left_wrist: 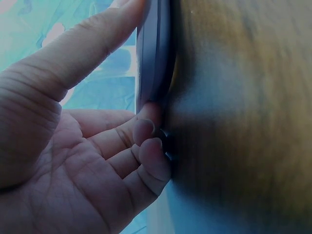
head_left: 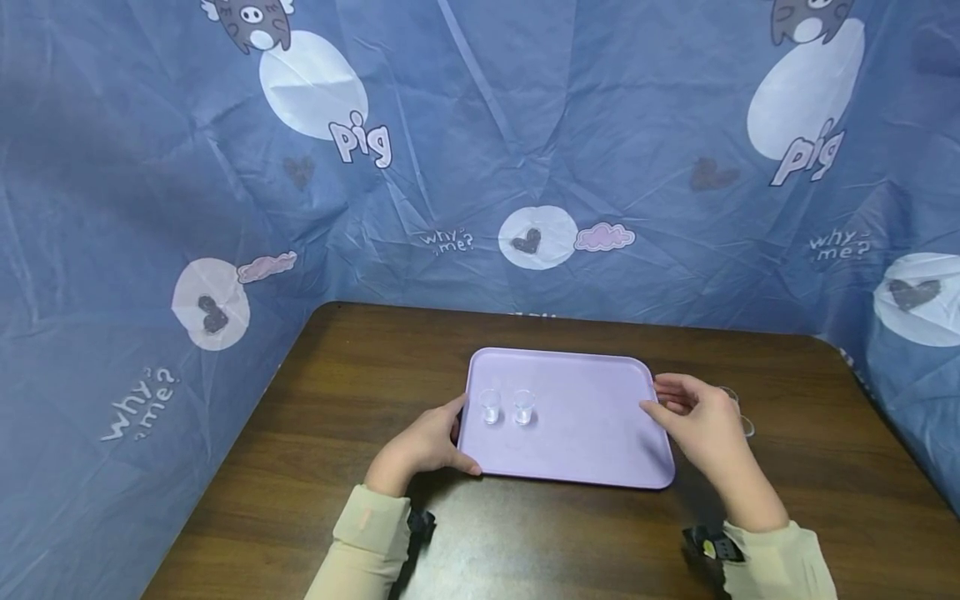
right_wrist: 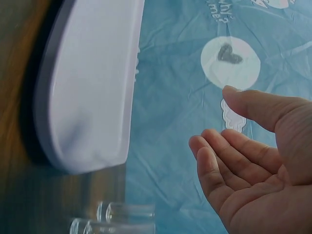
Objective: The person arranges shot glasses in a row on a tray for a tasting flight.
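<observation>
I see a pale purple tray (head_left: 585, 421), rectangular, with rounded corners and a low rim. On its left part, a small clear glass (head_left: 490, 407) stands upright, with a matching glass (head_left: 523, 408) upright just beside it, slightly apart. Off its right end I make out two further glasses (right_wrist: 119, 228), mostly hidden in my head view.

The head view is looking forward and down from the 6 o'clock side of the bench (head_left: 540, 542), farthest back. Close in and turned sideways, the left wrist view is framing the left hand (left_wrist: 73, 161) at 8 o'clock, the right wrist view the right hand (right_wrist: 263, 168) at 4. All three are sharing the tray (head_left: 585, 408) and the blue cloth (head_left: 480, 167).
</observation>
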Demonstrator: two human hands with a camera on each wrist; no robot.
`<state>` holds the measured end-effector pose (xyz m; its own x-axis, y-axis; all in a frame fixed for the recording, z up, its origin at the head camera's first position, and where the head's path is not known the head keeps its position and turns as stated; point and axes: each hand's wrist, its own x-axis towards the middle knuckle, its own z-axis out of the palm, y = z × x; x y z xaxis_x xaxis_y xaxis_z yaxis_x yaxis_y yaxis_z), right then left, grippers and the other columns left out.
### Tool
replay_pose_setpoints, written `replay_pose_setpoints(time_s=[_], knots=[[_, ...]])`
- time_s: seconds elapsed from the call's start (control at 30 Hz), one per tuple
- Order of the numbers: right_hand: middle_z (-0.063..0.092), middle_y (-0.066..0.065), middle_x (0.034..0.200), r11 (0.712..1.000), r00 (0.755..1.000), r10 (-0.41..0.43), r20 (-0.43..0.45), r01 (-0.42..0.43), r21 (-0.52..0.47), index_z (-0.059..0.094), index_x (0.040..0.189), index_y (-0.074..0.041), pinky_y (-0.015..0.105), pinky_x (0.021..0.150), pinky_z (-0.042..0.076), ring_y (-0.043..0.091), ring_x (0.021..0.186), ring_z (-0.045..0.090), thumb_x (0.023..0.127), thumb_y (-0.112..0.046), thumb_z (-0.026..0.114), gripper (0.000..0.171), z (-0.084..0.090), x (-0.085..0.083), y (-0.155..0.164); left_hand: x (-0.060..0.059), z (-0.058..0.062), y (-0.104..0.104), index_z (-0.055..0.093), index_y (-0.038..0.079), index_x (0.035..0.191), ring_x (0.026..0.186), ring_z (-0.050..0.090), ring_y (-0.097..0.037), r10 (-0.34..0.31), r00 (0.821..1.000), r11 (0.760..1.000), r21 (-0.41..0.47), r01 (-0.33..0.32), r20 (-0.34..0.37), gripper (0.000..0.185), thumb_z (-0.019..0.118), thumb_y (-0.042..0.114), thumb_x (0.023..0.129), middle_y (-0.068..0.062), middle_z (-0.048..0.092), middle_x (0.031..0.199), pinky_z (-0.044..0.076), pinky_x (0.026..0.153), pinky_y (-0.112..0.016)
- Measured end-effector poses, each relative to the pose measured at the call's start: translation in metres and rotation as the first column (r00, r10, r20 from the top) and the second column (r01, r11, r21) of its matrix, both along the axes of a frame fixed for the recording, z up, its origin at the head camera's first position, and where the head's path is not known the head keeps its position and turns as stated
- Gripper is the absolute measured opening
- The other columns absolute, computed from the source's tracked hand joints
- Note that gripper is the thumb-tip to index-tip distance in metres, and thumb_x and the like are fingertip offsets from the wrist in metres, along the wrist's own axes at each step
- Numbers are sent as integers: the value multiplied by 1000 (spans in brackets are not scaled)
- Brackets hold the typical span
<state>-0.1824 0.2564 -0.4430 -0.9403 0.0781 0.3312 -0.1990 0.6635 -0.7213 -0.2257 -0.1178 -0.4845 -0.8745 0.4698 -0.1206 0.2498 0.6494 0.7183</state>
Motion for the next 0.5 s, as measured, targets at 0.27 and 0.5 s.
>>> replay_pose_setpoints(time_s=[0.27,0.5], knots=[[73,20,104,998,999,-52,1,52,34,71,115,6,10,72,48,33,92,71,83,-7,86,38,0,7,12,-1,-1,0,32,-4,155,71,58,-16,0,1000,1000,13,1,-5,116,99,14,62,-7,63,81,49,72,-39],[72,21,106,996,996,-84,14,84,42,70,118,5,10,70,47,35,93,71,83,-15,87,43,-2,15,23,0,1,0,32,-4,155,74,58,-16,-3,1000,1000,22,2,10,115,99,13,63,-7,64,83,50,73,-38]])
